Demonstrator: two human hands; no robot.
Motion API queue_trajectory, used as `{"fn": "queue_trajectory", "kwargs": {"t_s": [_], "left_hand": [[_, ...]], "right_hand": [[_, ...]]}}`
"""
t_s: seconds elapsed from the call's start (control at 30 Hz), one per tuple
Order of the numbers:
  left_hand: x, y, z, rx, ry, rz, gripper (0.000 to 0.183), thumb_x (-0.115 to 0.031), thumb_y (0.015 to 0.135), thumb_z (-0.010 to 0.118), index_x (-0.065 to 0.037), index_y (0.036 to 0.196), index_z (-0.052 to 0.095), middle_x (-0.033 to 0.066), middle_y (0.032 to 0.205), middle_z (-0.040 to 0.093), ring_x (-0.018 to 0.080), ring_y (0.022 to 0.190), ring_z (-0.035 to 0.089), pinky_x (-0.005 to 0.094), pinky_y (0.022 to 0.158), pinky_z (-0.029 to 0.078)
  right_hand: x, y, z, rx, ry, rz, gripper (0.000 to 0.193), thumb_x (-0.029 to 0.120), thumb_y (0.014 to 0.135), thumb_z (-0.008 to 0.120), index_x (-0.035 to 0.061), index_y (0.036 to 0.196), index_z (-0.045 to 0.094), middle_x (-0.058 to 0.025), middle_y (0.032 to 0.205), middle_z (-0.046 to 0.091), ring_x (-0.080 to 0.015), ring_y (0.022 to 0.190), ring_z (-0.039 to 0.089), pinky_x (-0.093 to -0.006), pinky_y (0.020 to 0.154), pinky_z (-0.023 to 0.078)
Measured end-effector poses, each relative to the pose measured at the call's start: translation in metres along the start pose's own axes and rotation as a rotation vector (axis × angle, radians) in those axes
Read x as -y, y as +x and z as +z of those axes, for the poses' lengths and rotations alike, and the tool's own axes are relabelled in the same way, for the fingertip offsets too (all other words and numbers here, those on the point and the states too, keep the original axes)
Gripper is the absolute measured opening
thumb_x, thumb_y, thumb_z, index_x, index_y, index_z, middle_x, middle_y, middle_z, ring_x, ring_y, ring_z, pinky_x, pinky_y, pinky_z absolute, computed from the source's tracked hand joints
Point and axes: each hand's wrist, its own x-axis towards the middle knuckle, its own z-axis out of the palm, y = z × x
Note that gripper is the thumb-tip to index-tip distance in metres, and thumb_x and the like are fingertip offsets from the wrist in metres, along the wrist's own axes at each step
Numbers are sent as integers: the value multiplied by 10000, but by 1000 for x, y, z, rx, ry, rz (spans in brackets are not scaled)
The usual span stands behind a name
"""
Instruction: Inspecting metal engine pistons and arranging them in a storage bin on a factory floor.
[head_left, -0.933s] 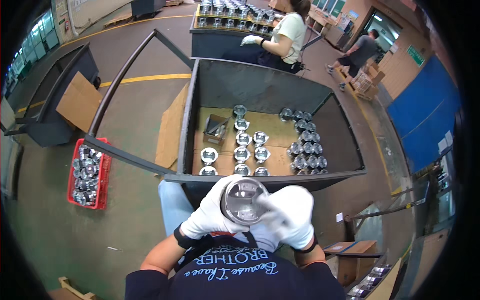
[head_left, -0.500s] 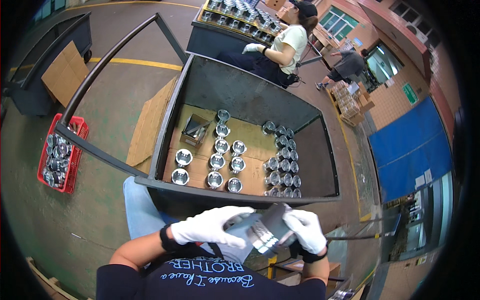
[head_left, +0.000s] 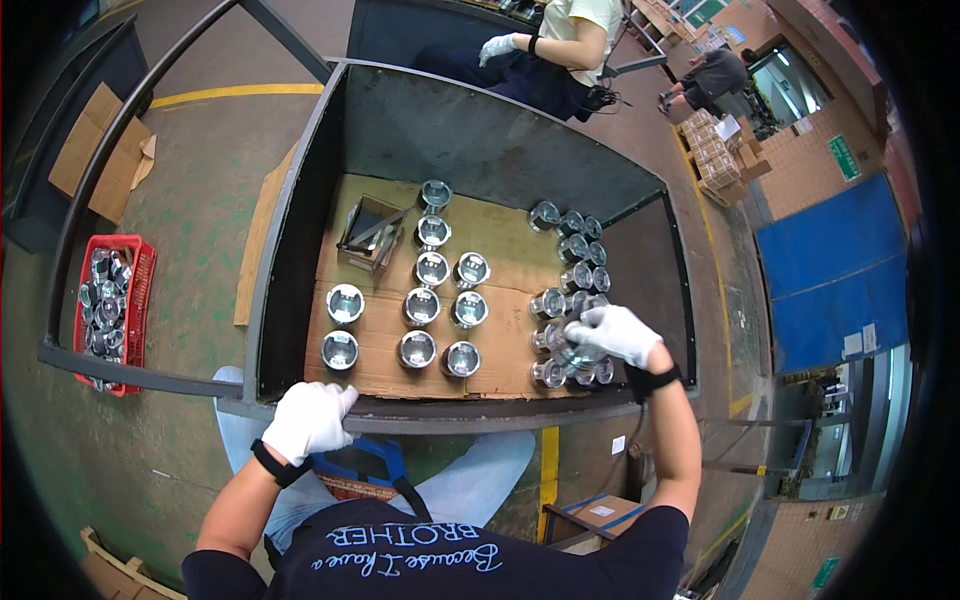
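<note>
My right hand (head_left: pixel 618 336), in a white glove, closes around a shiny metal piston (head_left: pixel 574 354), somewhat smeared by motion. It is over the near end of the upright pistons (head_left: pixel 575 277) grouped at the right side of a grey metal bin. My left hand (head_left: pixel 310 420), also gloved in white, is at the bin's near left rim, its fingers loosely apart and nothing visible in them. More pistons (head_left: pixel 421 307) stand spaced apart in the left and middle of the bin, the nearest to my left hand being one piston (head_left: pixel 340 350) just inside the rim.
Cardboard (head_left: pixel 500 330) lines the floor of the bin (head_left: pixel 480 130). A small open box (head_left: pixel 370 235) with flat dark pieces sits inside. Left of the bin, a red crate (head_left: pixel 140 310) holds metal parts. A curved tubular handle (head_left: pixel 90 180) arches beside it. A co-worker's gloved hand (head_left: pixel 497 48) is beyond the far wall.
My right hand has carried the piston from in front of my body forward into the bin's right side. My left hand has released it and moved left to the rim. The view has shifted.
</note>
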Motion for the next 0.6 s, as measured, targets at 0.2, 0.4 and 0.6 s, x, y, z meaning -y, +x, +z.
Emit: {"fn": "queue_trajectory", "kwargs": {"t_s": [0.2,0.4,0.6], "left_hand": [[-1,5,1,-14,-14,-26,504,-367,611,772,-112,1013,606,72,839,666,295,799,669,426,699,526],[4,3,-5,73,-46,-62,439,-354,620,755,-120,953,590,70,795,656,306,764,665,430,651,514],[0,14,-10,5,-48,-60,417,-366,628,723,-129,965,654,83,753,659,306,698,649,436,624,505]], "right_hand": [[-96,173,143,416,-542,-219,240,283,634,739,89,776,739,-173,848,701,-322,776,677,-392,697,530],[-119,231,269,428,-509,-100,271,241,787,683,65,986,741,-204,1081,688,-354,1006,673,-420,861,544],[-168,230,360,351,-460,-73,276,106,829,607,55,1076,719,-193,1140,680,-342,1066,666,-418,888,542]]}}
